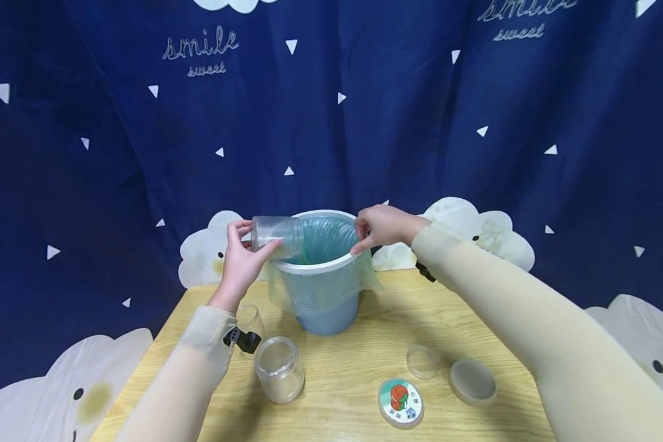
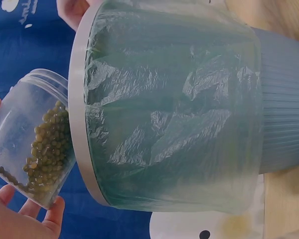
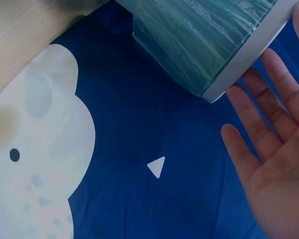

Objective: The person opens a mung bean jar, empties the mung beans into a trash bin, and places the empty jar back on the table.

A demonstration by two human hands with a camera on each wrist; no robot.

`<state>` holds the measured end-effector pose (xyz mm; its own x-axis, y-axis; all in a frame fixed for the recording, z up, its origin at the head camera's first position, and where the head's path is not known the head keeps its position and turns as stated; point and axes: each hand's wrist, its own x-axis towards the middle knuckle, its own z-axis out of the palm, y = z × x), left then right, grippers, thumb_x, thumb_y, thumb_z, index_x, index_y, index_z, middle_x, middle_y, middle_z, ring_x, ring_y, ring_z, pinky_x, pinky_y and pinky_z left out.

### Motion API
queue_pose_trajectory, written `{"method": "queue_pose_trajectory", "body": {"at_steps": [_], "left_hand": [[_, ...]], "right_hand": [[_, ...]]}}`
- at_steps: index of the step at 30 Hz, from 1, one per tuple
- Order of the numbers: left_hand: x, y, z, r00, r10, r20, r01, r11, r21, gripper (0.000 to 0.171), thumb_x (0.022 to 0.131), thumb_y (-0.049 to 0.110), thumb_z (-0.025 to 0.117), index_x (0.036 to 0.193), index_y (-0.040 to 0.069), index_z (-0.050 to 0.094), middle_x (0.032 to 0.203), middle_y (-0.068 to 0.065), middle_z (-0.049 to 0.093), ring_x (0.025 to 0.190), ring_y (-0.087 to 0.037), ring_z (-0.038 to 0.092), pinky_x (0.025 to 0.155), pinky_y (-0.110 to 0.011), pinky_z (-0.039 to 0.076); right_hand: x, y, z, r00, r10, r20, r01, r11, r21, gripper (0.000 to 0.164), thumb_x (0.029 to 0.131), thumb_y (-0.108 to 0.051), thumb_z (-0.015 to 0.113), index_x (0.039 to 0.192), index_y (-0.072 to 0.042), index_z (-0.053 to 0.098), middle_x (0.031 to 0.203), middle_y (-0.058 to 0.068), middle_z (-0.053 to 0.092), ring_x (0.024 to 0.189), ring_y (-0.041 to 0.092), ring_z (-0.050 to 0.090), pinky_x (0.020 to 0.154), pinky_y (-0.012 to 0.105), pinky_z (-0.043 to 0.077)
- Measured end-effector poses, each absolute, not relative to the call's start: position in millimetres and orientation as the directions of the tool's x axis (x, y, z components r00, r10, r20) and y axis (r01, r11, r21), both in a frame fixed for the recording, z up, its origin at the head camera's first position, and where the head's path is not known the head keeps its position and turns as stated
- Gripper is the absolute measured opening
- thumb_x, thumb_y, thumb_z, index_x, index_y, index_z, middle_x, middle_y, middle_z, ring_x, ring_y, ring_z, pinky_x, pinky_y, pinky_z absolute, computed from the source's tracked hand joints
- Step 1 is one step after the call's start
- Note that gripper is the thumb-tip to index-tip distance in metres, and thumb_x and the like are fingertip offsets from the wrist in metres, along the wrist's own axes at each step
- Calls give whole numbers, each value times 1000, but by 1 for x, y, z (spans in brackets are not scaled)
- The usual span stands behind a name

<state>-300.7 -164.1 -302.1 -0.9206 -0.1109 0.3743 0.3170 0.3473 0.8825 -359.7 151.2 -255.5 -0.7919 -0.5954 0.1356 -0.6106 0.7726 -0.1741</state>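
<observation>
My left hand (image 1: 242, 261) grips a clear jar (image 1: 276, 235) laid on its side, its mouth over the left rim of a blue bin (image 1: 327, 319). Small round green beans (image 2: 47, 154) lie along the jar's lower side in the left wrist view. Translucent green bag film (image 2: 164, 114) lines the bin and folds down outside its white rim. At the rim's right side, my right hand (image 1: 383, 226) holds on with thumb and fingertips; the right wrist view shows its little finger (image 3: 236, 149) apart from the rim.
On the wooden table (image 1: 353, 368), an uncapped clear jar (image 1: 280, 371) stands left of centre, with another clear jar (image 1: 250, 319) behind it, partly hidden by my left wrist. Front right lie a tomato-printed lid (image 1: 400, 402), a clear disc (image 1: 422, 362) and a grey lid (image 1: 473, 382). A blue curtain (image 1: 309, 123) hangs behind.
</observation>
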Motion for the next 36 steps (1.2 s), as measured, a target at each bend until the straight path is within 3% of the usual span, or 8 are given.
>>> {"method": "queue_pose_trajectory", "body": {"at_steps": [36], "left_hand": [[-302, -161, -301, -922, -96, 375, 322, 345, 882, 73, 90, 26, 79, 146, 13, 33, 155, -13, 43, 121, -32, 52, 93, -40, 48]], "right_hand": [[-358, 152, -256, -801, -586, 126, -599, 780, -181, 38, 81, -49, 85, 79, -16, 67, 82, -2, 63, 76, 15, 54, 67, 28, 45]]}}
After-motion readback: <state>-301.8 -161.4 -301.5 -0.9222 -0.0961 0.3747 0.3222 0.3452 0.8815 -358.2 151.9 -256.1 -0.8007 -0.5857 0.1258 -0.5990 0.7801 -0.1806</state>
